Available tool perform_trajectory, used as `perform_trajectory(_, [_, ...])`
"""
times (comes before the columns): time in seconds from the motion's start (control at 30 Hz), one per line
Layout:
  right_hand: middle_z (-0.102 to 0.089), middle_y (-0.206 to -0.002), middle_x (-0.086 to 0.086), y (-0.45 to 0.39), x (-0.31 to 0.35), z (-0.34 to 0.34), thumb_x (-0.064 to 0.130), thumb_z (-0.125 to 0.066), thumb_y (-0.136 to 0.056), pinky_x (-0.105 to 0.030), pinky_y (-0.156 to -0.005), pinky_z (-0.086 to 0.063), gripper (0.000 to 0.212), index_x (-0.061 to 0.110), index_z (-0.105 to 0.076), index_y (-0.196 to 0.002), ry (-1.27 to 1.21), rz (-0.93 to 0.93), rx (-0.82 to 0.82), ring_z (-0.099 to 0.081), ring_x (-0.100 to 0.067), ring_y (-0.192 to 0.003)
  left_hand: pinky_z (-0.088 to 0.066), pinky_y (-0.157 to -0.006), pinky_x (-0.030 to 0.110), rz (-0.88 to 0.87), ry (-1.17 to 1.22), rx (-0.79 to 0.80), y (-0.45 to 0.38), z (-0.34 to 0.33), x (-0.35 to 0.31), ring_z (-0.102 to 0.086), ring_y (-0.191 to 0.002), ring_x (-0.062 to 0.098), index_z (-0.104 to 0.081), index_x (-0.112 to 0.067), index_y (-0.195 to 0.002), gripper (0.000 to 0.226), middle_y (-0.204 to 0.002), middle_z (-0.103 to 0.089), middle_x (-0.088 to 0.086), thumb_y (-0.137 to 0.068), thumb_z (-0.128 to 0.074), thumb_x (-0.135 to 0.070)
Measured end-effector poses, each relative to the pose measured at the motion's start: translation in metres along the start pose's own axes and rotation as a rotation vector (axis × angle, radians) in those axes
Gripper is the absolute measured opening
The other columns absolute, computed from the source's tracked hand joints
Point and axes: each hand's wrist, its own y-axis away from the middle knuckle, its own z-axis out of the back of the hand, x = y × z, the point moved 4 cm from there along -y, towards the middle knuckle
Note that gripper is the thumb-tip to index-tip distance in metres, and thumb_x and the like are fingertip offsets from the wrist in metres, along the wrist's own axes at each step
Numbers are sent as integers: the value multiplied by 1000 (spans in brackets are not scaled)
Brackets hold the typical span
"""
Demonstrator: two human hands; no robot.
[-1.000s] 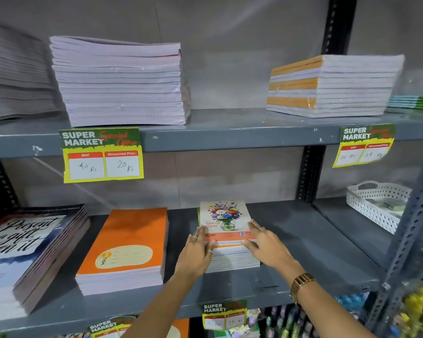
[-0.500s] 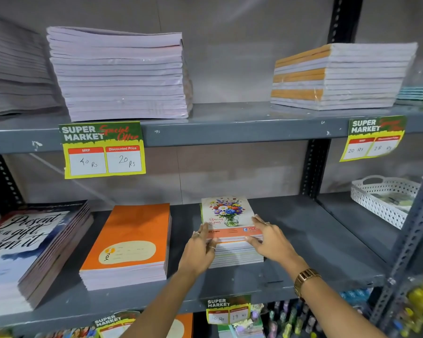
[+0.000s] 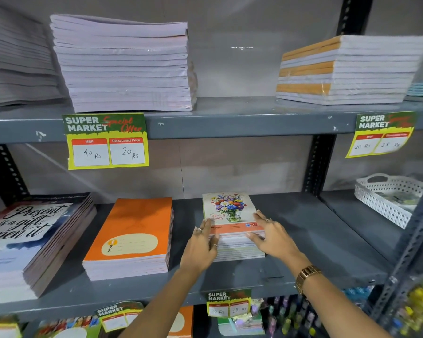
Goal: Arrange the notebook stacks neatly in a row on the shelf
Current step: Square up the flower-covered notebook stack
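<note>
A small stack of notebooks with a flower-vase cover lies on the grey middle shelf. My left hand presses against the stack's left front corner, and my right hand grips its right side with fingers over the top cover. To the left sits an orange notebook stack. Further left lies a taller stack with a "Present is a gift" cover.
The upper shelf holds a pale lilac stack, a grey pile at far left and an orange-spined stack. A white perforated basket sits on the right bay. Price tags hang from shelf edges.
Both hands stay on the flower-cover stack; the stack has barely shifted. The view tilted slightly, so the shelves sit a little differently in frame.
</note>
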Motion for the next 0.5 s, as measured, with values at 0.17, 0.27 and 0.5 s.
perform_trajectory(0.17, [-19, -159, -1, 4, 2, -2, 48, -39, -95, -34, -115, -28, 63, 16, -27, -149, 181, 58, -49, -27, -20, -144, 4, -117, 33, -103, -312, -60, -2, 2, -8, -1, -147, 25, -11, -21, -148, 56, -159, -6, 6, -98, -28, -39])
perform_trajectory(0.27, [-22, -158, -2, 8, 6, -4, 51, -22, -91, -30, -119, -16, 69, 13, -30, -147, 243, 166, -76, -17, -15, -147, 13, -112, 29, -194, -398, -10, -6, -3, -10, 7, -147, 20, -3, -24, -149, 57, -160, 2, 3, -99, -25, -39])
perform_trajectory(0.5, [-23, -158, -2, 9, 10, -9, 29, -43, -98, -29, -116, -25, 55, 12, -28, -148, 101, 152, -106, -18, -16, -147, -25, -116, 37, -151, -288, 50, -6, -7, -10, 8, -147, 19, -9, -23, -148, 56, -160, -2, -1, -99, -30, -35])
